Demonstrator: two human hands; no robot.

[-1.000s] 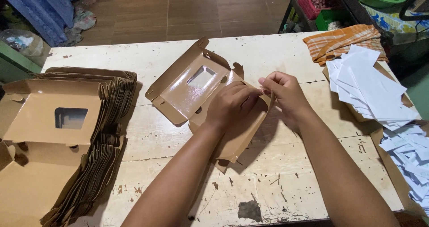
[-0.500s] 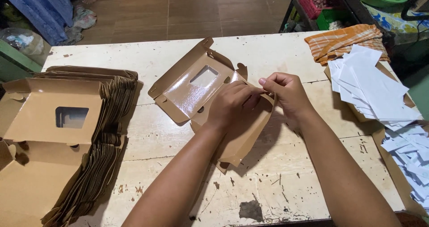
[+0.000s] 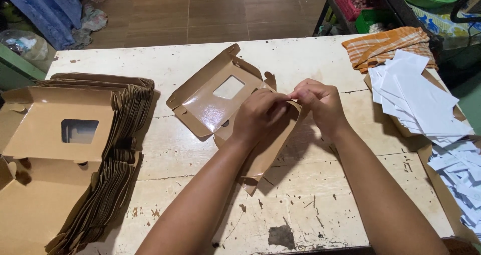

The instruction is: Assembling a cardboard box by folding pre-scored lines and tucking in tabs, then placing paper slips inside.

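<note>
A brown cardboard box (image 3: pixel 210 102) with a clear window in its lid lies half folded at the middle of the white table (image 3: pixel 310 195). My left hand (image 3: pixel 258 115) presses on the box's right side and pinches its upper right corner flap. My right hand (image 3: pixel 320 104) meets it there, fingertips closed on the same corner. The lid stands open, tilted toward the left. The lower part of the box runs under my left wrist toward the table's front.
A tall stack of flat brown window boxes (image 3: pixel 75 154) fills the left side of the table. White paper sheets (image 3: pixel 421 99) and small white slips (image 3: pixel 463 177) lie at the right, with an orange striped cloth (image 3: pixel 383 47) behind them. Tiled floor lies beyond.
Both hands stay at the box's right corner. The open lid has shifted slightly up and to the right as the box is worked.
</note>
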